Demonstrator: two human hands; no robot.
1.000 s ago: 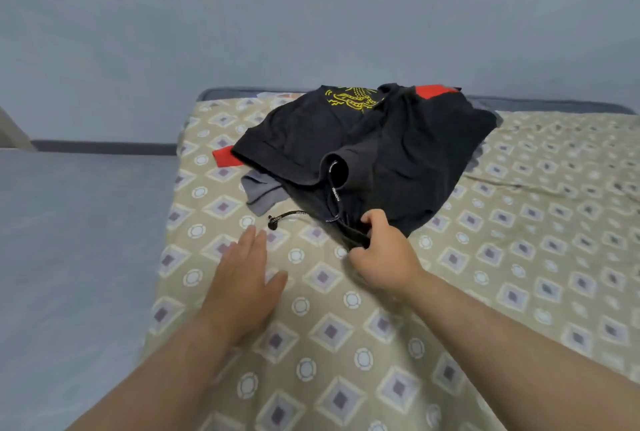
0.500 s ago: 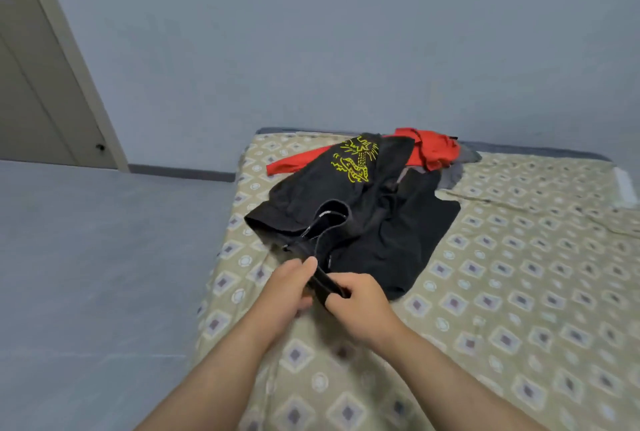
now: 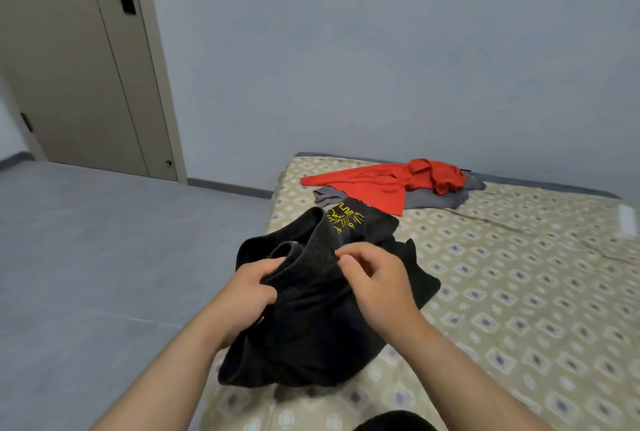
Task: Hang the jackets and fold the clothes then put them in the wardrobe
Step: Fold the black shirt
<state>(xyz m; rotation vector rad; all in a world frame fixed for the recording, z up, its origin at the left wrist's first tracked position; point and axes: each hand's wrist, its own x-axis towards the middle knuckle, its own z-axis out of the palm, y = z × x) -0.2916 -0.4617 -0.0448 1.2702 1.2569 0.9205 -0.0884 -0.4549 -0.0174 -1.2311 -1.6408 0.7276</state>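
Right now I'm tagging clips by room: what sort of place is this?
Most likely a bedroom: a bed with a patterned sheet, a red shirt lying on it, and a door by the wall.

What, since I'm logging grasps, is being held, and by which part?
The black garment: left hand and right hand grip its bunched upper fabric.
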